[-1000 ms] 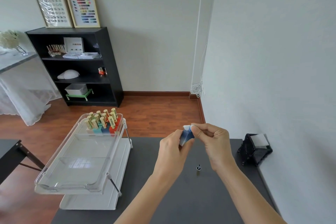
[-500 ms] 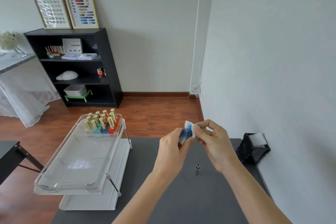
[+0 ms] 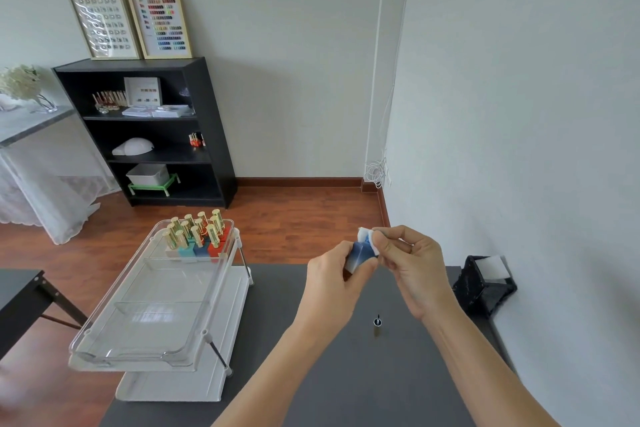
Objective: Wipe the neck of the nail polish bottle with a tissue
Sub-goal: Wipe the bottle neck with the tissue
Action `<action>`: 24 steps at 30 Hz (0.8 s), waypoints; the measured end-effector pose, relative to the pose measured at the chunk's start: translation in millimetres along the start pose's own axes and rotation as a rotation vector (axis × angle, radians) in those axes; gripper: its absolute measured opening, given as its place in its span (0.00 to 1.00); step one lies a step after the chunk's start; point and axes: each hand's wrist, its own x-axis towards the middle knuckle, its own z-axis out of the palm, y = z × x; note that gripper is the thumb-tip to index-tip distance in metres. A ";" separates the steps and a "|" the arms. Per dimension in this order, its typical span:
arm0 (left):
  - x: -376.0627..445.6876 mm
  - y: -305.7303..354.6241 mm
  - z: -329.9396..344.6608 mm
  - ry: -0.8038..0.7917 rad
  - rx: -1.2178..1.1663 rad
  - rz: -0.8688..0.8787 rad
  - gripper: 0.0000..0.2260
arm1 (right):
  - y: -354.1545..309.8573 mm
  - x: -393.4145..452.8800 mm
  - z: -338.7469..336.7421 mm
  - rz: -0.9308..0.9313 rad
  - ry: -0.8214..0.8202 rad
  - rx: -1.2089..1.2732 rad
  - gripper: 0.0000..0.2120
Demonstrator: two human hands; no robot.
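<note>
My left hand (image 3: 334,274) grips a small blue nail polish bottle (image 3: 360,253) and holds it tilted in the air above the dark table (image 3: 311,374). A white tissue (image 3: 367,238) is pinched in my right hand (image 3: 414,265) and pressed against the top of the bottle, so the neck is hidden. The bottle's gold cap with its brush (image 3: 377,325) stands upright on the table below my right wrist.
A clear two-tier tray rack (image 3: 138,333) stands at the table's left, with several gold-capped polish bottles (image 3: 197,232) at its far end. A black tissue holder (image 3: 485,279) sits by the right wall. A black shelf stands behind.
My right hand has shifted the tissue around the bottle's top, and more white tissue shows above the bottle now. Both hands stay at about the same height.
</note>
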 end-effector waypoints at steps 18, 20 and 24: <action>-0.1 -5.4 6.0 -0.020 0.035 0.102 0.12 | -12.1 4.7 -13.3 -0.004 -0.141 -0.194 0.16; 0.6 -5.2 1.1 -0.123 -0.069 0.046 0.10 | -13.0 10.5 -21.5 0.056 -0.243 -0.095 0.16; 1.6 -3.7 -3.4 -0.270 -0.239 -0.054 0.10 | -11.6 17.3 -27.5 0.171 -0.336 0.068 0.12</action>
